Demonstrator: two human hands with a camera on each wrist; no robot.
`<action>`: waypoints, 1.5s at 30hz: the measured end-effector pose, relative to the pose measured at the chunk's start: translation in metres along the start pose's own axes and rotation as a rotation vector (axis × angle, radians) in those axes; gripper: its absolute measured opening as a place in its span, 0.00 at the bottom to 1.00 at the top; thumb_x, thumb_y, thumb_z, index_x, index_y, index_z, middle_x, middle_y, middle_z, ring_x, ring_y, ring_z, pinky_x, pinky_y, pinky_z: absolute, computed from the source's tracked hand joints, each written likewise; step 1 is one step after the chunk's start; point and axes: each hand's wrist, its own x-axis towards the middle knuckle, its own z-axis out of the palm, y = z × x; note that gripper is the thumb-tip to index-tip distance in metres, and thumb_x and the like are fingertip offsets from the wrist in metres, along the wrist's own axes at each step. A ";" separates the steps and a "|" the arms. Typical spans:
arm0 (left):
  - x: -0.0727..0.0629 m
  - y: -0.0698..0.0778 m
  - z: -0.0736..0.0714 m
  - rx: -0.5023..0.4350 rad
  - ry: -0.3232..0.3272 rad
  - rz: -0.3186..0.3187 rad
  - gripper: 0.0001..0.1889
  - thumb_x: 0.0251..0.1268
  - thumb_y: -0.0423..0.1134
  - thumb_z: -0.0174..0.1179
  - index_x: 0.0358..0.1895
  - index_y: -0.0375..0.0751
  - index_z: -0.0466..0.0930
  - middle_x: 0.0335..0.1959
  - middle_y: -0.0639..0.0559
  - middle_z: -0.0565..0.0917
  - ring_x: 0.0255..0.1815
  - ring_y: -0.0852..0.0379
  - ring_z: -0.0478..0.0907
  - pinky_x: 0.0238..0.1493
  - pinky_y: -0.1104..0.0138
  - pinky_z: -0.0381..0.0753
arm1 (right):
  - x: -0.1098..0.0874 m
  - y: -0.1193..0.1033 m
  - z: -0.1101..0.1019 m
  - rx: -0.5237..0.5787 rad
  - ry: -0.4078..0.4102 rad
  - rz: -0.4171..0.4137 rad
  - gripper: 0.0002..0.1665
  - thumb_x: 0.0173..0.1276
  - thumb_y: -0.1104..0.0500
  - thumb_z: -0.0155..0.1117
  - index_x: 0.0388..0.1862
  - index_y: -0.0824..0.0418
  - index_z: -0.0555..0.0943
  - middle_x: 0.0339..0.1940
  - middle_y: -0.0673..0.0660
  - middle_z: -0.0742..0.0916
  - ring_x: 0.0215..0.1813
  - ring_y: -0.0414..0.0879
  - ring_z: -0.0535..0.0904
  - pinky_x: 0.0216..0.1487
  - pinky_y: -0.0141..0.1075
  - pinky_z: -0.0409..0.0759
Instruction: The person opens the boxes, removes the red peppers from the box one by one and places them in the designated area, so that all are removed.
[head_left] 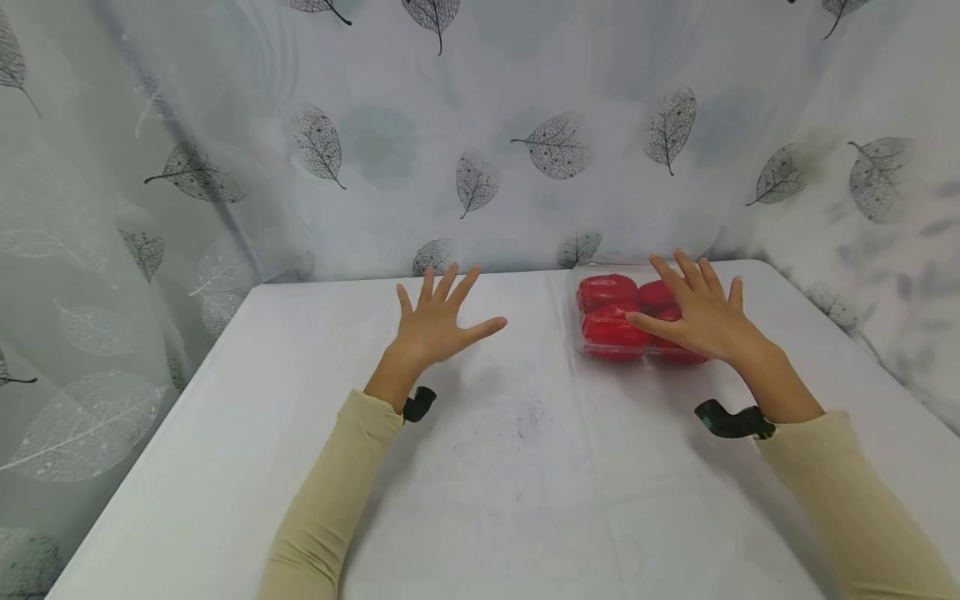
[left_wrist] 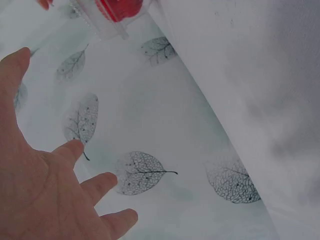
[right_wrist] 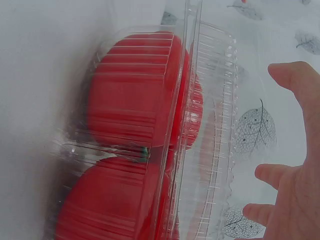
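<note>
A clear plastic clamshell box [head_left: 574, 321] stands at the back right of the white-covered table, holding several red, rounded, tomato-like items [head_left: 609, 327]. Its lid is down over them in the right wrist view, where the ridged clear rim [right_wrist: 220, 120] faces the hand. My right hand [head_left: 708, 318] spreads its fingers over the right part of the box, overlapping it in the head view and gripping nothing. Left of the box, my left hand [head_left: 431, 329] is held over the table, fingers spread apart and palm down, with nothing in it.
The white cloth-covered table [head_left: 517, 500] runs back to a pale curtain [head_left: 390, 192] printed with leaves, which also hangs along both sides. Dark straps with small devices sit at the left wrist [head_left: 418, 404] and right wrist [head_left: 735, 419]. Faint smudges mark the cloth.
</note>
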 end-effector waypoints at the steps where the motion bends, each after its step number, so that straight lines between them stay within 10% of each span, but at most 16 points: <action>1: 0.000 0.001 0.000 0.000 0.001 0.003 0.47 0.60 0.75 0.46 0.79 0.66 0.37 0.81 0.54 0.38 0.79 0.42 0.26 0.69 0.35 0.21 | 0.000 0.000 0.000 -0.001 0.001 0.002 0.61 0.62 0.31 0.57 0.81 0.53 0.39 0.79 0.67 0.40 0.77 0.71 0.30 0.62 0.75 0.22; 33: 0.005 0.027 0.007 -0.009 0.075 0.164 0.46 0.61 0.74 0.48 0.78 0.70 0.37 0.80 0.53 0.47 0.80 0.45 0.37 0.74 0.40 0.30 | -0.018 0.013 0.005 0.046 0.005 0.018 0.61 0.61 0.32 0.61 0.81 0.50 0.40 0.80 0.66 0.42 0.77 0.70 0.31 0.63 0.73 0.21; 45: 0.014 0.033 0.017 -0.011 0.141 0.246 0.45 0.61 0.71 0.53 0.78 0.67 0.43 0.77 0.52 0.56 0.78 0.44 0.48 0.74 0.41 0.42 | -0.026 0.019 0.017 0.067 0.144 -0.032 0.58 0.59 0.38 0.67 0.80 0.54 0.49 0.77 0.68 0.54 0.77 0.68 0.43 0.66 0.74 0.31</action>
